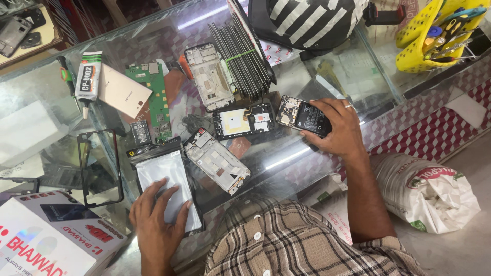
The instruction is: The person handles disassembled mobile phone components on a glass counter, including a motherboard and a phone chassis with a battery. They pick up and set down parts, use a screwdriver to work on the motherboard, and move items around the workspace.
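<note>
While lying crosswise (battery up), opened phone (303,117) sits in right hand (338,132).

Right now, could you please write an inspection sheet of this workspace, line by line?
Surface: glass counter top, transparent, shelves visible below.
Job's things: opened black phone with exposed battery in the right hand; flat silvery plastic pouch under the left hand.
Clutter: green circuit board, two white phone frames, bundle of thin dark panels, white glue tube, pale pink phone back cover, empty black bezel frame, white printed box.
Grippers: left hand flat on the pouch; right hand gripping the phone.
Cables: nothing seen.
Surroundings: yellow tool holder, white sack on the floor.
</note>
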